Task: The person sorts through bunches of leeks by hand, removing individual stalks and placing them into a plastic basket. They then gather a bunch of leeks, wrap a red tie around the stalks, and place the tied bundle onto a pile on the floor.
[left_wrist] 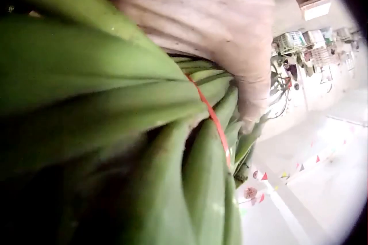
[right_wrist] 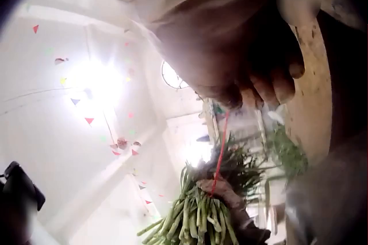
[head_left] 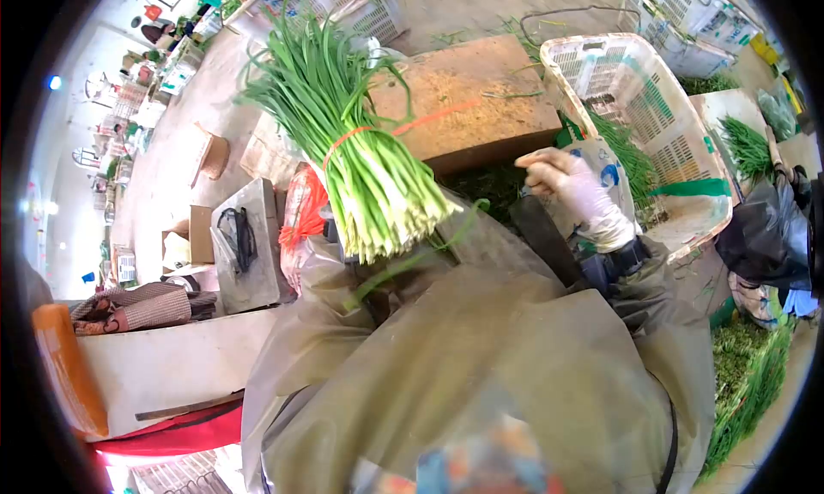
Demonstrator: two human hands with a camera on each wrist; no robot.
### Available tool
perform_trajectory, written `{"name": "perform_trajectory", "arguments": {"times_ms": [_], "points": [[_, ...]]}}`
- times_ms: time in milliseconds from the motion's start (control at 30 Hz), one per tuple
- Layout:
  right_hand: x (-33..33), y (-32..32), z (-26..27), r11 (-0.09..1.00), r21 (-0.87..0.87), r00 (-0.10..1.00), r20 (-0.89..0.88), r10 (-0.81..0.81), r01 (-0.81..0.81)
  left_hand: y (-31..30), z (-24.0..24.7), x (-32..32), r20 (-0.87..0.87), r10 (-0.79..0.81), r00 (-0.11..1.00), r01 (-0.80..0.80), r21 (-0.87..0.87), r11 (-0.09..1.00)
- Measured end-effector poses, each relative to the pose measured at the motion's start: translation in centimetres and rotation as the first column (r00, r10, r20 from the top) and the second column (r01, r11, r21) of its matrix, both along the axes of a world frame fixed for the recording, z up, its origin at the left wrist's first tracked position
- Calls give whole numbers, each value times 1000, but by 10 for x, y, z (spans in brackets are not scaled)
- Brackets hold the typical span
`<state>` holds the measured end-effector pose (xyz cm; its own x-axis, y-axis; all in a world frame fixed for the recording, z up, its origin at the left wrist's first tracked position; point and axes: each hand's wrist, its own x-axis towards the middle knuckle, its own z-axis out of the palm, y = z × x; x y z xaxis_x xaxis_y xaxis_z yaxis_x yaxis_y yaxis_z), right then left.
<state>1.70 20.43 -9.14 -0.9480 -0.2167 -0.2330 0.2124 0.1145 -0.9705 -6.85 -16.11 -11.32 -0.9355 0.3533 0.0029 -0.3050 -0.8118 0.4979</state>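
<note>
Bundle of long green stems [head_left: 386, 189]: held in front of the seated or standing wearer (posture not shown), to the wearer's left of the gloved right hand [head_left: 573, 192], well apart from it. Left hand [left_wrist: 201, 21] is nearer, in contact: fingers closed round the bundle beside the red band [left_wrist: 214, 116]; most of this grip is hidden in the head view.

Long axis: slanted. Leaf tips point away from the wearer and leftward; pale stem ends point back toward the olive apron [head_left: 498, 348] and a little rightward. The band crosses this axis, round the bundle, and its free length runs off toward the wearer's right.

Right hand: fingers curled, thumb drawn in. The right wrist view shows the band as a straight line from bundle to thumb tip; I read this as a pinch on its end, though the contact itself is partly hidden.

Position: the bundle overlaps the left end of the brown block [head_left: 481, 65] in the head view. Whether it touches the block's near-left corner, cannot tell. White crate [head_left: 631, 69] stands beyond the block's right edge.
</note>
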Motion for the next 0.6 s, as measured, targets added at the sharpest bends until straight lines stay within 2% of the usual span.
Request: {"name": "perform_trajectory", "arguments": {"times_ms": [33, 67, 133, 167, 200, 233, 267, 300, 367, 433, 500, 567, 600], "points": [[0, -14, 7, 995, -92, 999, 15, 43, -42, 2, 8, 11, 0, -20, 1000, 20, -15, 1000], [-2, -31, 4, 976, -118, 983, -1, 186, -185, 5, 14, 19, 7, -36, 999, 36, -35, 999], [-10, -63, -4, 891, -209, 914, -36, 404, -402, 13, 20, 32, 29, -56, 998, 58, -64, 996], [-20, -74, -5, 804, -313, 860, -100, 501, -505, 16, 21, 38, 38, -59, 998, 62, -82, 995], [-31, -85, 0, 808, -309, 863, -112, 493, -502, 19, 23, 43, 51, -59, 997, 63, -90, 994], [-44, -97, 7, 728, -563, 914, -149, 377, -392, 22, 22, 46, 62, -56, 996, 63, -109, 992], [-57, -106, 14, 571, -773, 954, -149, 260, -276, 23, 23, 52, 74, -46, 996, 54, -112, 992], [-70, -107, 19, 354, -922, 982, -111, 150, -159, 26, 21, 54, 90, -34, 995, 43, -108, 993], [-90, -84, 51, 525, -848, 982, -35, -188, 70, 30, 15, 60, 115, -4, 993, 18, -119, 993], [-111, -63, 61, 533, -818, 939, 26, -342, 217, 30, 7, 66, 136, 6, 991, 13, -139, 990], [-134, -32, 65, 388, -909, 974, 75, -213, 155, 24, -6, 64, 145, -8, 989, 34, -172, 984], [-130, -2, 82, 433, -901, 981, -58, -186, 29, 16, -25, 55, 205, 114, 972, -69, -217, 974], [-131, 15, 88, 448, -894, 978, -100, -186, -6, 14, -32, 49, 220, 50, 974, -15, -159, 987]]}}
